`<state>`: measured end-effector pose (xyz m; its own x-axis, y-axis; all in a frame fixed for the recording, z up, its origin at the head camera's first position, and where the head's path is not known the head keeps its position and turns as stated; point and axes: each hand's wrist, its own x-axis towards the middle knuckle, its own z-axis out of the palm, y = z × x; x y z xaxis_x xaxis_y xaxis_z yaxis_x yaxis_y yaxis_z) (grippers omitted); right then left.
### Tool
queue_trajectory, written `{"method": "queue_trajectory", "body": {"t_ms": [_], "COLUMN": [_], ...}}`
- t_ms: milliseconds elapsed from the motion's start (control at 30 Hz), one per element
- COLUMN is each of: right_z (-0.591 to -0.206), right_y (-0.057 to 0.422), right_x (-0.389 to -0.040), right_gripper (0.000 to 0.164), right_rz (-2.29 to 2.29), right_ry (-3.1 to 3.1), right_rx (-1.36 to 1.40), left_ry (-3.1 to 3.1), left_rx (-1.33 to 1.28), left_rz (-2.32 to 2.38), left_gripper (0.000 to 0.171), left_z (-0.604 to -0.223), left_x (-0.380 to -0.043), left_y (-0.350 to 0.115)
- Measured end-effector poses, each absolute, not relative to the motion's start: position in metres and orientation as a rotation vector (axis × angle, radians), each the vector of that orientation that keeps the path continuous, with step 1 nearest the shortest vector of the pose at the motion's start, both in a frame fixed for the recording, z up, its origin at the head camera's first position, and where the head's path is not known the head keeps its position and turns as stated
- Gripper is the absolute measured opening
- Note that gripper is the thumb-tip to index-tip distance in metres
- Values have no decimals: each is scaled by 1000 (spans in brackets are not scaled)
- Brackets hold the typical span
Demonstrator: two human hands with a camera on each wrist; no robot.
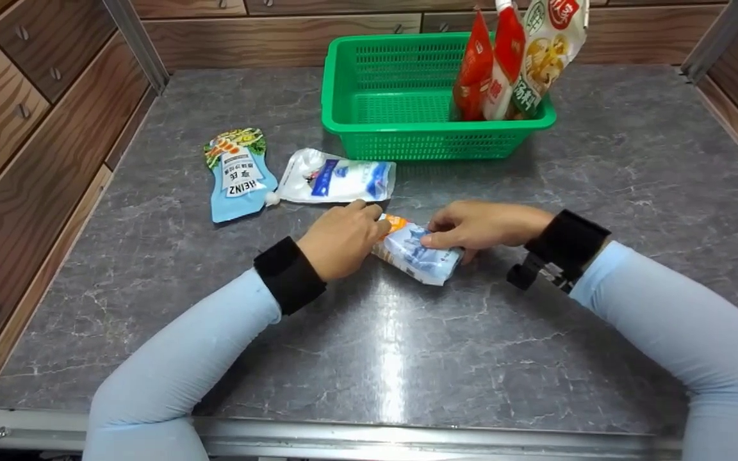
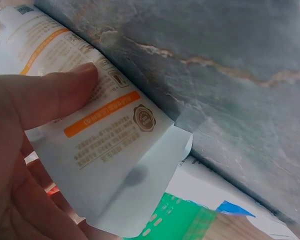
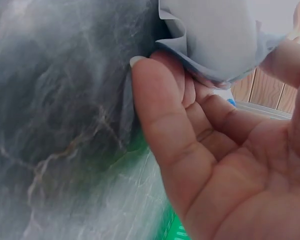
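A light blue and white plastic food bag (image 1: 417, 254) with an orange patch lies at a slant on the grey table, between both hands. My left hand (image 1: 346, 240) grips its far left end. In the left wrist view the thumb presses the printed side of the bag (image 2: 107, 130), and the other fingers go behind it, partly hidden. My right hand (image 1: 487, 225) holds the near right end, thumb on top. The right wrist view has the fingers (image 3: 162, 95) curled under the crimped edge of the bag (image 3: 215, 37), close to the tabletop.
A green basket (image 1: 433, 128) stands at the back, with several upright pouches, including a red one (image 1: 473, 70) and a soup packet (image 1: 545, 54), at its right end. Left of the hands lie a blue Heinz pouch (image 1: 239, 182) and a white spouted pouch (image 1: 350, 182).
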<state>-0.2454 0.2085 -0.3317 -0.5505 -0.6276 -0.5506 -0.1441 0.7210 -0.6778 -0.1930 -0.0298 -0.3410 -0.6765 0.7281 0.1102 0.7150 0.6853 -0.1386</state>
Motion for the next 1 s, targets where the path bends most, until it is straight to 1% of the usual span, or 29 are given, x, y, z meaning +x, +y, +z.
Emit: {"method": "queue_trajectory", "body": {"t_ms": [300, 667, 900, 1000], "right_z": [-331, -330, -332, -331], "right_y": [213, 212, 212, 213], "right_x": [-243, -241, -237, -237], "right_gripper": [44, 48, 57, 57], "right_rz": [-760, -1054, -1391, -1453], "right_ry": [2048, 1892, 1515, 1384], "right_rx": [-590, -470, -397, -373], "left_ry": [-2701, -2673, -2591, -2586], "left_rx": [-1174, -1197, -1148, -1121], "left_rz": [74, -56, -162, -162], "left_gripper": [15, 15, 10, 10], "left_z": [-341, -323, -308, -302], "left_x": [-189, -181, -180, -179], "left_y": [-28, -21, -19, -18]}}
